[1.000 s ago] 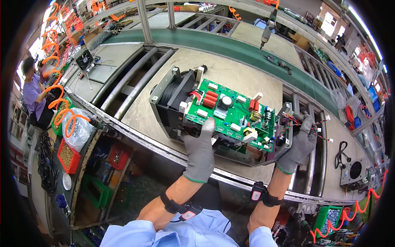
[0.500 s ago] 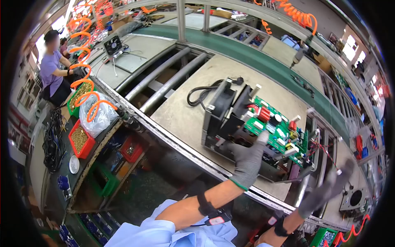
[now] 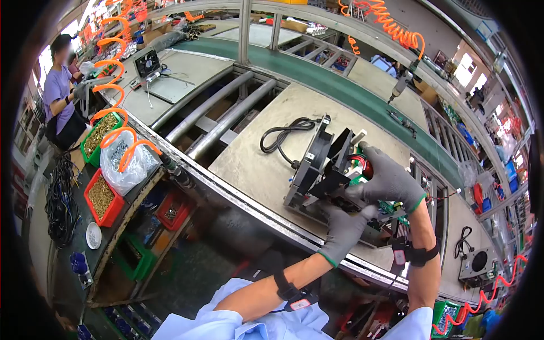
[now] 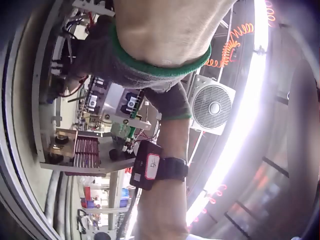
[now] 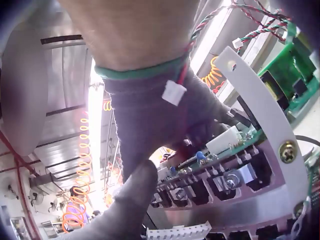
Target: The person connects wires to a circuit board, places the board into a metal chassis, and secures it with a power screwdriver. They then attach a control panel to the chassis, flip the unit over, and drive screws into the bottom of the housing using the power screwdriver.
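Along ten-to-four o'clock: long axis of electronics chassis (image 3: 333, 184), toward one o'clock from left hand (image 3: 344, 229) at near side, beneath right hand (image 3: 392, 178); whether gripping or merely touching, cannot tell.

Two hands (image 3: 347, 228) (image 3: 392, 180) at one chassis (image 3: 331, 180) — one white dish (image 3: 93, 236).

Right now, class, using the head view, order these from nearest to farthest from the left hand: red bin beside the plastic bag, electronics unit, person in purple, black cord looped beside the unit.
1. Electronics unit: gripped by the left hand.
2. Black cord: just left of it.
3. Red bin: well to the left.
4. Person in purple: far left, beyond the bin.
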`<move>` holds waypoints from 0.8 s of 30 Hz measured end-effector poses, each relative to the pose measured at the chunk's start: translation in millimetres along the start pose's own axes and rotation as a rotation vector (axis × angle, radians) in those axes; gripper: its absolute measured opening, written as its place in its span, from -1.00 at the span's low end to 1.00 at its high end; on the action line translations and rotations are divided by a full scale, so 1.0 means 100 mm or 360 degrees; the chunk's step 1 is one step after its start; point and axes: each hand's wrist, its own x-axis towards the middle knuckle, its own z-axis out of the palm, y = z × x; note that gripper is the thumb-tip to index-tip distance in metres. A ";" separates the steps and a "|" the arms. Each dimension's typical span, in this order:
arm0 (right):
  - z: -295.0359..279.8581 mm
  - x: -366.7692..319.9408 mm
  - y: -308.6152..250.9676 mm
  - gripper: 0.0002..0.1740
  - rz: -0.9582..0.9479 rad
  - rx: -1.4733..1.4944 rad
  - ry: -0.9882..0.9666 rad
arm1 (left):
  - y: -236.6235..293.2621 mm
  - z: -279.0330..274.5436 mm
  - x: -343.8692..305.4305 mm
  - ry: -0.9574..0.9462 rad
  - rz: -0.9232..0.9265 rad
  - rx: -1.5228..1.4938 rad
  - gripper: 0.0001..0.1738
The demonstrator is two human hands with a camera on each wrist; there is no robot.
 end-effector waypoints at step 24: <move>-0.05 -0.10 0.22 0.09 -0.0160 -0.0161 -0.0063 | -0.26 -1.26 0.42 -0.0426 0.0950 0.2126 -0.74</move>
